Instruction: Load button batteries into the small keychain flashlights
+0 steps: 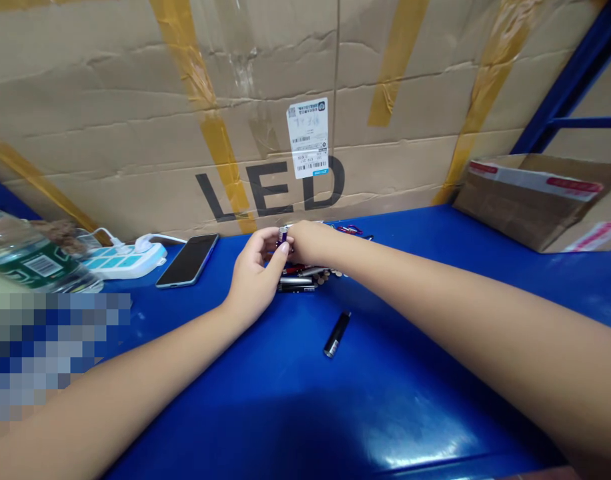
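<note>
My left hand (255, 270) and my right hand (308, 241) meet over the far middle of a blue table (385, 400). Together they pinch a small purple and silver cylinder (283, 235), seemingly a battery, between their fingertips. Under the hands lies a small heap of batteries (305, 277), silver, black and red. A single black battery (337, 334) lies apart, nearer to me.
A dark phone (188, 260) lies flat left of the hands, beside a white power strip (123, 260). A plastic water bottle (30, 257) sits at far left. A big cardboard box (285, 120) marked LED walls the back; a smaller carton (535, 197) stands at right.
</note>
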A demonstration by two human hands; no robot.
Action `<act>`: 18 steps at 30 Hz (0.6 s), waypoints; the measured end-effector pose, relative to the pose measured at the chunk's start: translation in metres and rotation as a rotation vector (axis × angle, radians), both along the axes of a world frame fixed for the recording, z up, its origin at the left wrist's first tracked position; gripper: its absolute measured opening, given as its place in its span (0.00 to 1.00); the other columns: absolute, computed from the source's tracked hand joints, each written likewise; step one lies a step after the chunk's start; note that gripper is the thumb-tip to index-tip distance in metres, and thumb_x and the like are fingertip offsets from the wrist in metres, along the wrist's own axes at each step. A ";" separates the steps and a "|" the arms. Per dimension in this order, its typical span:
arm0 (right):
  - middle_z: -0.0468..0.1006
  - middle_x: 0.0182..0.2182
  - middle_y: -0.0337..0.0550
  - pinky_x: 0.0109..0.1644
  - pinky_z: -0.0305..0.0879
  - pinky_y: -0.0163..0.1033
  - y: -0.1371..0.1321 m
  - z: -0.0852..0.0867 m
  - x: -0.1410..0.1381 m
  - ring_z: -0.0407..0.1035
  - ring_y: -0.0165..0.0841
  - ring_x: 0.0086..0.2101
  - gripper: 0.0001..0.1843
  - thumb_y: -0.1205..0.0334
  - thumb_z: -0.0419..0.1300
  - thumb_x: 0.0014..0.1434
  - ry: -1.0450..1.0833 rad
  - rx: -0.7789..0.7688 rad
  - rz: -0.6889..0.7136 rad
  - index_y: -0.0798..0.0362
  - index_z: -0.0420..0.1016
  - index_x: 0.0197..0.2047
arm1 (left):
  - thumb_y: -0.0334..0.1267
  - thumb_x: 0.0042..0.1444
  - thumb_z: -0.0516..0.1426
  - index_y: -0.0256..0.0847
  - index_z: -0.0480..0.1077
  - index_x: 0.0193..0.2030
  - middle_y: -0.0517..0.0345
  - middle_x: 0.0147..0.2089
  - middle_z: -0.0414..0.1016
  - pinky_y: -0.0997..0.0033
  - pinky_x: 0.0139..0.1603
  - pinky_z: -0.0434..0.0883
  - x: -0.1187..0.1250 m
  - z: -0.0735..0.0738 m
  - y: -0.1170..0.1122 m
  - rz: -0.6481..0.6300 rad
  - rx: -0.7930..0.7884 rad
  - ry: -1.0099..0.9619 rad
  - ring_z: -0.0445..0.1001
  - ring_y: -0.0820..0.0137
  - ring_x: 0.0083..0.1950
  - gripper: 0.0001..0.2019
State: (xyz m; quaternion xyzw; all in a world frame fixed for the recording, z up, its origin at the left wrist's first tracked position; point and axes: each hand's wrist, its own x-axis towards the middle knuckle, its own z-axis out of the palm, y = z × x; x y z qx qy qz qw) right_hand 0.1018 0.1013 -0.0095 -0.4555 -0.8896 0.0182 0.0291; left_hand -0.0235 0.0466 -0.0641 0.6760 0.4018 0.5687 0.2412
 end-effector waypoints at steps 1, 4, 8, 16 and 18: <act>0.82 0.37 0.52 0.32 0.60 0.37 0.002 -0.001 -0.001 0.75 0.40 0.35 0.12 0.61 0.56 0.58 -0.006 -0.005 -0.005 0.53 0.79 0.40 | 0.40 0.60 0.56 0.40 0.65 0.48 0.52 0.47 0.76 0.64 0.53 0.72 0.000 0.000 0.000 -0.001 0.001 0.001 0.75 0.66 0.51 0.11; 0.82 0.39 0.53 0.34 0.61 0.37 0.006 -0.004 -0.003 0.75 0.40 0.36 0.11 0.63 0.57 0.57 -0.015 -0.012 -0.022 0.53 0.79 0.41 | 0.40 0.60 0.55 0.41 0.66 0.48 0.53 0.47 0.76 0.64 0.53 0.71 0.000 -0.001 0.001 -0.006 0.012 0.020 0.75 0.66 0.51 0.11; 0.82 0.38 0.52 0.33 0.60 0.37 0.007 -0.003 -0.003 0.74 0.39 0.34 0.11 0.64 0.58 0.55 0.000 -0.020 -0.013 0.55 0.80 0.39 | 0.39 0.61 0.55 0.41 0.66 0.48 0.53 0.47 0.76 0.63 0.54 0.71 -0.001 -0.002 0.001 -0.017 0.017 0.030 0.75 0.66 0.51 0.10; 0.81 0.35 0.45 0.35 0.60 0.35 -0.012 0.001 0.046 0.72 0.34 0.35 0.07 0.63 0.59 0.55 0.410 0.154 -0.008 0.54 0.77 0.35 | 0.43 0.60 0.56 0.41 0.68 0.48 0.53 0.45 0.77 0.63 0.49 0.73 0.000 -0.003 0.000 -0.018 -0.045 0.074 0.76 0.65 0.46 0.12; 0.80 0.32 0.42 0.35 0.62 0.35 -0.025 -0.006 0.065 0.71 0.32 0.32 0.07 0.61 0.60 0.55 0.663 0.165 -0.076 0.54 0.77 0.35 | 0.43 0.60 0.56 0.41 0.69 0.48 0.53 0.43 0.77 0.64 0.44 0.74 0.001 -0.002 -0.002 -0.068 -0.101 0.113 0.77 0.65 0.41 0.13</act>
